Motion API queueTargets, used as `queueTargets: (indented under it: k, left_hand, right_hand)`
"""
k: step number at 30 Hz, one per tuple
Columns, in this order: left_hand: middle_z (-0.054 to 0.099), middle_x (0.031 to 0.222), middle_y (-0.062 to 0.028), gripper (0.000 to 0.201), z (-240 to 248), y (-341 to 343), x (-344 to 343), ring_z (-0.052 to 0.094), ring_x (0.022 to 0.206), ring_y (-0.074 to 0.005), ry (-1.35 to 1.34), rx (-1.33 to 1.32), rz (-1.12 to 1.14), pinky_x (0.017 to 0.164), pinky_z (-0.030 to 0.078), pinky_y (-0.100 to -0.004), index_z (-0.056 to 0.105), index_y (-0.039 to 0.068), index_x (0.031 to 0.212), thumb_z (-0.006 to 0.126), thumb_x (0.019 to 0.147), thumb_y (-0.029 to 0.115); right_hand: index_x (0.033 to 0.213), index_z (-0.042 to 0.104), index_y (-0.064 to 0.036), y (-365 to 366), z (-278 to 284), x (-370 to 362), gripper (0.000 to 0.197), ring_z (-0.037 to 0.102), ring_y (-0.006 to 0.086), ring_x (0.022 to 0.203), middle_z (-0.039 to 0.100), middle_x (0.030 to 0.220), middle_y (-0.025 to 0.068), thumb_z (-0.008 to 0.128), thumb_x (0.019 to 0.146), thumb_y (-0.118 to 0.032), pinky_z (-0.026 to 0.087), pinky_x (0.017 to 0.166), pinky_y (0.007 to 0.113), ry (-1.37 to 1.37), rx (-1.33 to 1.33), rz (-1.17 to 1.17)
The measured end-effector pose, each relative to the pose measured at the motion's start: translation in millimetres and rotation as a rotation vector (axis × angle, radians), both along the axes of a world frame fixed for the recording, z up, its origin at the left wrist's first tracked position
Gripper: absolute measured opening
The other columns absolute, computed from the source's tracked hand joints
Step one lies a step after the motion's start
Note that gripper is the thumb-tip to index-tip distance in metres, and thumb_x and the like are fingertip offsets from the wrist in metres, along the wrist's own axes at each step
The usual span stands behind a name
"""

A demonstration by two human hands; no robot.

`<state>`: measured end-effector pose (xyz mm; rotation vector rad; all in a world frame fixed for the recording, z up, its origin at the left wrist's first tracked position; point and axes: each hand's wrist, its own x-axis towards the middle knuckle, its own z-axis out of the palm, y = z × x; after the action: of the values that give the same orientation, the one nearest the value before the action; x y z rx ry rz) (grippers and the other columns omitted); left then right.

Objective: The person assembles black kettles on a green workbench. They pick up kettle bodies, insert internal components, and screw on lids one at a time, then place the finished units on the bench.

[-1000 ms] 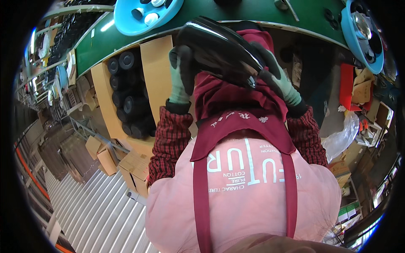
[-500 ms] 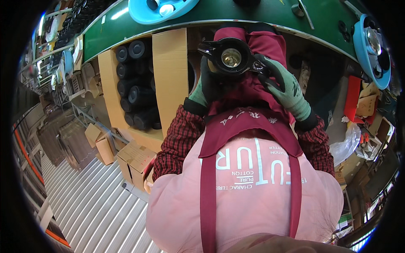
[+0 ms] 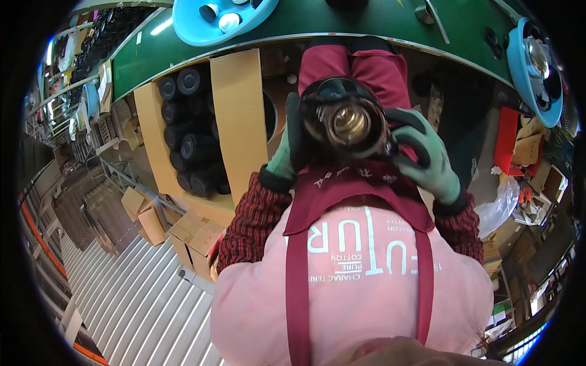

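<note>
A dark, glossy jug is held up over my lap, its round mouth facing up toward me and a shiny, glass-like inside showing. My left hand, in a green glove with a black palm, presses along the jug's left side; its fingertips are partly hidden behind it. On the other side my right hand, gloved alike, has its fingers curled at the jug's right edge, by the handle. The jug's lower part is out of sight.
Left of my legs stands an open cardboard box packed with black cylindrical containers. Beyond my knees runs a green worktop with a blue basin. A second blue basin and a red box are at right.
The jug has come nearer to me and tilted, so its spout no longer shows at the left. My right hand has moved lower and its fingers have curled more.
</note>
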<state>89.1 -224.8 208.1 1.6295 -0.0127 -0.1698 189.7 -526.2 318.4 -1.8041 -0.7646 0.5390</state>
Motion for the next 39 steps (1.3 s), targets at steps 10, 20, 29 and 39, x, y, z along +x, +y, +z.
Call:
queueTargets:
  k: [10,20,29,39]
  left_hand:
    - [0.060,0.142,-0.0123,0.055,5,16,-13,0.062,0.124,-0.0234,0.375,-0.139,0.167,0.106,0.052,-0.0361,0.044,0.002,0.153,0.061,0.111,0.032]
    - [0.058,0.142,-0.0104,0.061,128,4,24,0.055,0.134,-0.0320,-0.518,0.832,-0.036,0.115,0.044,-0.0472,0.069,0.013,0.137,0.090,0.080,0.022]
    - [0.064,0.128,0.0001,0.050,71,22,22,0.056,0.128,-0.0258,-0.548,0.987,-0.550,0.116,0.039,-0.0548,0.076,0.029,0.122,0.088,0.074,0.032]
    - [0.066,0.102,-0.0015,0.038,74,44,16,0.062,0.101,-0.0276,-0.263,0.893,-0.315,0.091,0.047,-0.0430,0.070,0.017,0.090,0.096,0.068,0.032]
  right_hand:
    - [0.106,0.070,-0.0034,4,15,-6,0.039,0.066,0.0395,0.117,0.064,0.140,0.0186,0.088,0.075,-0.019,0.055,0.096,0.045,0.006,-0.064,-0.127]
    - [0.112,0.070,-0.0055,10,-19,-28,0.038,0.069,0.0363,0.111,0.065,0.137,0.0159,0.084,0.085,-0.028,0.057,0.090,0.044,-0.091,-0.284,-0.184]
    - [0.115,0.068,-0.0062,20,-41,-48,0.038,0.065,0.0394,0.121,0.059,0.147,0.0181,0.081,0.086,-0.027,0.056,0.095,0.045,-0.152,-0.388,-0.067]
    - [0.114,0.067,-0.0077,26,-51,-49,0.038,0.064,0.0379,0.123,0.058,0.148,0.0173,0.081,0.086,-0.029,0.055,0.096,0.045,-0.170,-0.416,-0.001]
